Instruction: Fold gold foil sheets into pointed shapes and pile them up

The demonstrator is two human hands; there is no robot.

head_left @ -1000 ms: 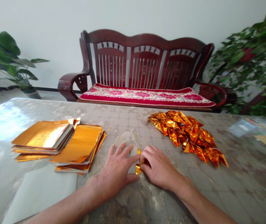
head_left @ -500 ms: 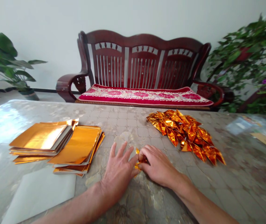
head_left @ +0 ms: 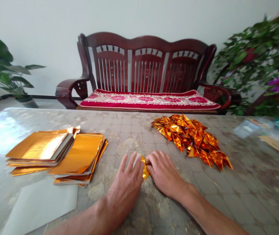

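Note:
A small piece of gold foil paper (head_left: 145, 168), partly folded, lies on the table between my two hands. My left hand (head_left: 126, 179) rests flat along its left side, fingers stretched out and the thumb mostly out of sight. On the other side my right hand (head_left: 166, 173) has its fingers curled and pinched at the paper's right edge; the fingertips are partly hidden. Farther back to the right is a pile of folded gold foil pieces (head_left: 195, 138) with pointed ends. Two stacks of flat gold sheets, a left stack (head_left: 38, 145) and a right stack (head_left: 79, 153), lie to the left.
A pale sheet (head_left: 43, 202) lies left of my left forearm. At the table's right edge are clear plastic bags (head_left: 248, 127) and brown card (head_left: 273, 145). Behind the table (head_left: 227, 199) stands a dark wooden bench (head_left: 146, 65), with potted plants at either side.
My left thumb has drawn in from the gold paper, and the left fingers lie closer alongside it. More of the paper's gold face shows between my hands. The view has shifted slightly right.

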